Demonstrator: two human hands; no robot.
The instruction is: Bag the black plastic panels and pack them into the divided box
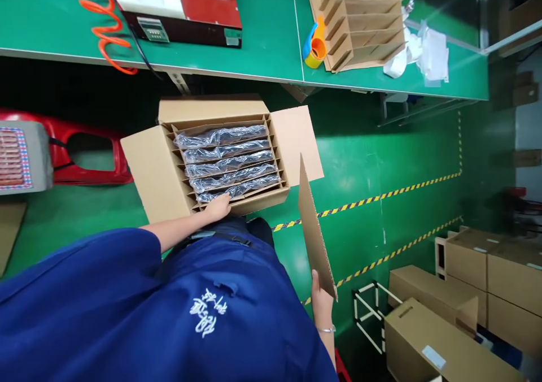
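An open cardboard box (173, 173) stands below the bench edge, its flaps spread out. Inside it, several plastic-wrapped items (228, 160) lie in rows between cardboard dividers. My left hand (218, 207) rests at the box's near edge, by the nearest wrapped item; its fingertips reach over the rim, and whether they hold anything is hidden. Off to the right, my right hand (322, 300) grips the lower end of a flat cardboard sheet (315, 235), which is tilted up on edge and apart from the box's contents.
Across the top runs a green bench (266, 60) with a red machine (207, 9), an orange coiled hose (105, 14), a tape dispenser (315, 46) and cardboard dividers (368, 20). A red stool (59, 167) is at left. Large cartons (449, 342) stand at lower right.
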